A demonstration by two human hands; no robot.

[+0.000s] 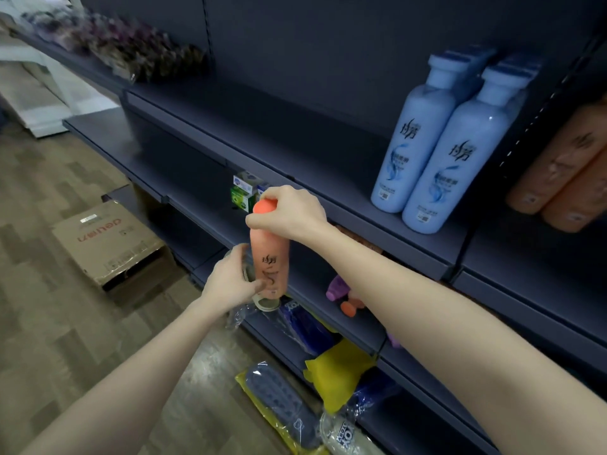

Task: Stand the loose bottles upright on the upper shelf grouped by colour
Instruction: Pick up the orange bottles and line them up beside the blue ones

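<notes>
While the right grip (289,215) clasps the orange bottle (269,249) by its cap, the left grip (230,280) pinches its lower body.

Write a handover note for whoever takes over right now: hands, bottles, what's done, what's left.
Left hand: holds the lower body of the orange bottle.
Right hand: grips the same bottle at its cap end. The bottle is upright in mid-air, in front of and below the upper shelf.
Done: two blue bottles stand side by side on the upper shelf; the orange group is in the bay to their right.
Left: place the held bottle with the orange group. On the lower shelf a purple bottle and an orange-capped one still lie loose, partly hidden by the right forearm.
</notes>
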